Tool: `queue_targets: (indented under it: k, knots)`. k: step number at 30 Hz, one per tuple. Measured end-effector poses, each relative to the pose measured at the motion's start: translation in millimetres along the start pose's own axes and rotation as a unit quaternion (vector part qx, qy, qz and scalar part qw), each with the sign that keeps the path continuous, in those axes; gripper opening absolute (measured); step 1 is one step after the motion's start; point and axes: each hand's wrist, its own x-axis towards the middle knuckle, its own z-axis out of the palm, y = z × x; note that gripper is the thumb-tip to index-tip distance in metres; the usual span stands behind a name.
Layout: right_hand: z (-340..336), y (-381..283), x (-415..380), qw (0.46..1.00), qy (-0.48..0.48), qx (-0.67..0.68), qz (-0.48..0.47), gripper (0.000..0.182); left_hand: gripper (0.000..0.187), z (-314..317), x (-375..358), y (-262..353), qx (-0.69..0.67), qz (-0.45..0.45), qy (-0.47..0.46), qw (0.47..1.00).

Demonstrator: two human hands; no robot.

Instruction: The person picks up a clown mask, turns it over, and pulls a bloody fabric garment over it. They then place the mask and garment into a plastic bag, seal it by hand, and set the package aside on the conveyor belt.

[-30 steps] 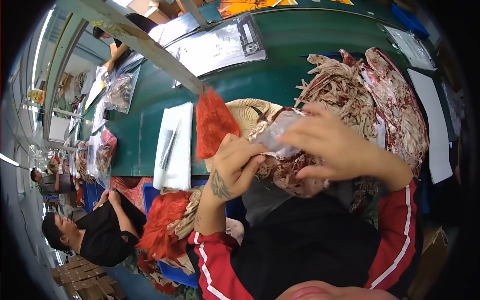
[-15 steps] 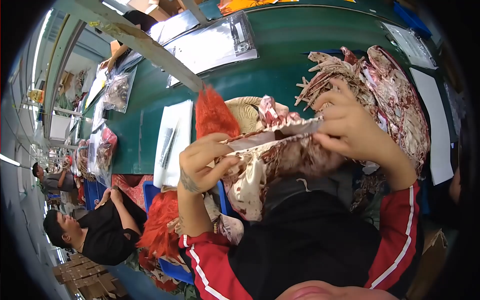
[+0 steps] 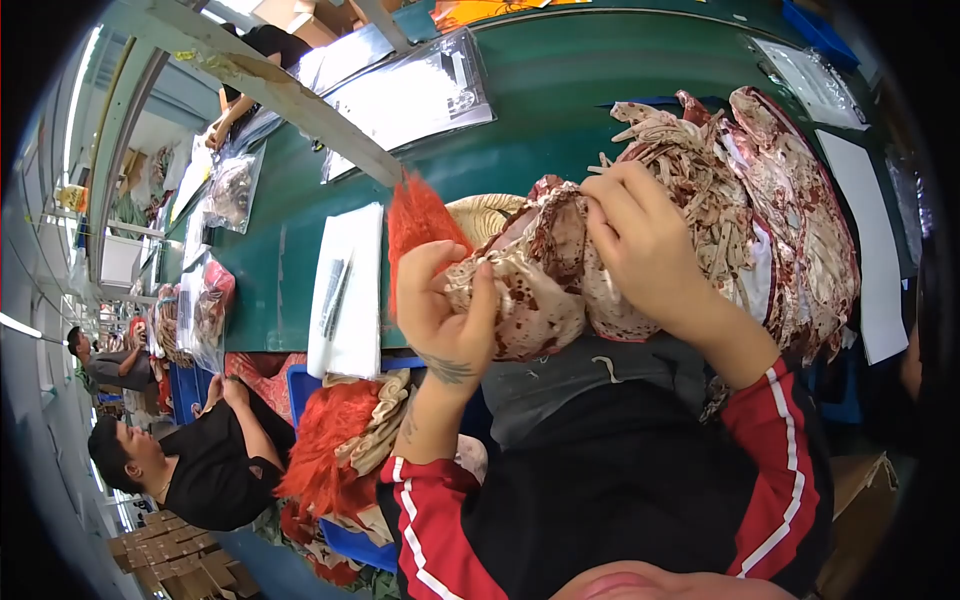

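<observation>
A cream rubbery mask-like piece [image 3: 540, 310] with dark red blotches hangs between my hands, over the table's near edge. My left hand [image 3: 445, 300] grips its rim at the left, thumb against the fingers. At the right, my right hand [image 3: 640, 230] pinches the rim from above. The piece is bunched, and its inside is partly hidden. Just behind my left hand stands a tuft of bright red hair [image 3: 425, 220]. A cream ridged piece [image 3: 485, 215] lies behind the held one, mostly covered.
Blotched rubbery pieces [image 3: 790, 220] are heaped on the green table [image 3: 540, 80] at the right. White plastic bags [image 3: 345, 290] lie at the left. A blue bin [image 3: 355, 545] holds red-haired pieces [image 3: 330, 440]. A slanted post [image 3: 290, 110] crosses the upper left. A co-worker [image 3: 200, 450] sits at the left.
The piece was stretched wide with its opening showing; now it is bunched. My hands have come closer together, the right one moving left, the left one slightly right.
</observation>
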Motion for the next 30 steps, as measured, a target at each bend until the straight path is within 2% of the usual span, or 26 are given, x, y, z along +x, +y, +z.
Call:
queue_targets:
  k: [2,5,9,11,12,14,15,19,21,22,24,25,27,29,30]
  knots:
    - [9,-12,-2,0.999,0.002,0.053,0.002,0.025,0.035,14,-5,4,0.006,0.020,0.005,1.000]
    - [16,-23,-3,0.995,0.005,0.103,0.001,0.027,0.034,32,-12,9,-0.047,-0.005,0.019,0.999]
    - [15,-28,-5,0.967,0.031,0.253,0.026,0.030,0.034,36,-20,17,-0.068,-0.019,0.025,0.997]
    - [-2,-13,-4,0.959,-0.002,0.273,0.072,0.033,0.037,13,-11,15,0.063,-0.007,-0.037,0.997]
    - [-9,-5,-1,0.959,-0.004,0.273,0.071,0.033,0.037,-2,-7,11,0.062,-0.007,-0.035,0.997]
    - [-21,8,5,0.931,-0.004,0.357,0.069,0.033,0.043,-27,0,1,0.096,-0.044,-0.152,0.983]
    - [-23,8,5,0.932,-0.004,0.357,0.071,0.033,0.043,-32,3,1,0.095,-0.044,-0.153,0.983]
    - [-30,5,9,0.926,-0.092,0.365,-0.003,0.033,0.051,-44,29,19,-0.157,-0.086,-0.212,0.961]
    - [-29,-4,11,0.928,-0.107,0.357,-0.011,0.032,0.060,-25,41,41,-0.017,-0.088,-0.298,0.950]
    - [-28,-9,12,0.930,-0.118,0.348,-0.018,0.031,0.060,-14,41,39,-0.016,-0.087,-0.296,0.951]
    - [-26,-17,13,0.934,-0.140,0.328,-0.031,0.030,0.062,1,42,31,0.078,-0.058,-0.396,0.913]
    - [-25,-18,13,0.933,-0.141,0.328,-0.033,0.030,0.062,2,44,21,0.078,-0.058,-0.394,0.914]
    - [-24,-19,11,0.954,-0.110,0.272,-0.053,0.033,0.059,4,48,-8,-0.052,-0.181,-0.362,0.913]
    - [-20,-19,6,0.971,-0.078,0.215,-0.070,0.037,0.057,5,50,-25,-0.180,-0.299,-0.320,0.881]
    - [-12,-20,-1,0.972,-0.068,0.210,-0.081,0.041,0.057,6,49,-24,-0.179,-0.300,-0.321,0.880]
